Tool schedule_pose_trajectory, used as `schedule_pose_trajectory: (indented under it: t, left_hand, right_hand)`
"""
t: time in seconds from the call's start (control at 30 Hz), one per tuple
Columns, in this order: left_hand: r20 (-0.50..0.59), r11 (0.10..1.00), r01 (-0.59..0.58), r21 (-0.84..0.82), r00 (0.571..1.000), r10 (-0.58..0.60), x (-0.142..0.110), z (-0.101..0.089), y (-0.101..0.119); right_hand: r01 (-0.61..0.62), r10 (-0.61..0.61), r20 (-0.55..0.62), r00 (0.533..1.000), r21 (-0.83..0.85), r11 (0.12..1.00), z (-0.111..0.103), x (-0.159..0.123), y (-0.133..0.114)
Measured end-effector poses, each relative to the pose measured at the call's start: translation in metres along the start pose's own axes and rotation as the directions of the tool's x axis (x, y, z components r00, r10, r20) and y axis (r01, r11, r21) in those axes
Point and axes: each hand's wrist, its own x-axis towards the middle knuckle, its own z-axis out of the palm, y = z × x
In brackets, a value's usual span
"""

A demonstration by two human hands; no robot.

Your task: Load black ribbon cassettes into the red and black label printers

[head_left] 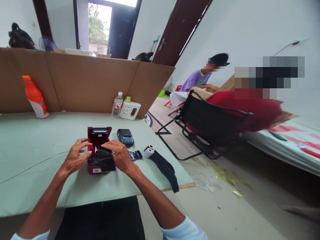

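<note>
A pale green surface fenced by a cardboard wall sits in a white room with an open door. On the surface, a red printer stands open; left hand fingers grip its side, right hand fingers pinch a black film over it. Its white label is too small to read. A person sits in a black chair.

You had a small red label printer on the pale green tabletop, its lid swung open and standing upright at the back. A strip of dark, glossy black material lay draped over its open front, creased and slightly folded.
</note>
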Motion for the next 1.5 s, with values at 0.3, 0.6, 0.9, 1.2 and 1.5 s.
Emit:
schedule_pose_trajectory:
  t: [0.3, 0.6, 0.9, 1.2, 1.5]
  left_hand:
    - [0.096, 0.978, -0.155, 0.138, 0.985, 0.143, 0.005, 0.001, -0.010]
    - [0.106, 0.958, -0.175, 0.227, 0.982, 0.154, 0.012, 0.002, -0.007]
    - [0.055, 0.945, -0.205, 0.255, 0.979, 0.198, 0.014, 0.009, -0.018]
    - [-0.060, 0.969, -0.112, 0.220, 0.990, 0.128, 0.018, 0.007, -0.010]
    - [-0.085, 1.000, 0.020, -0.003, 0.996, -0.020, 0.071, 0.000, -0.018]
  right_hand:
    - [-0.074, 0.102, 0.224, 0.969, -0.130, 0.989, 0.002, 0.008, 0.003]
    - [-0.147, 0.263, 0.409, 0.874, -0.292, 0.945, 0.000, 0.033, -0.007]
    - [-0.183, 0.308, 0.437, 0.845, -0.304, 0.935, 0.001, 0.044, -0.010]
    - [-0.084, 0.186, 0.417, 0.890, -0.251, 0.964, 0.004, 0.039, 0.002]
    - [0.044, -0.018, 0.255, 0.967, -0.096, 0.994, -0.005, 0.008, -0.003]
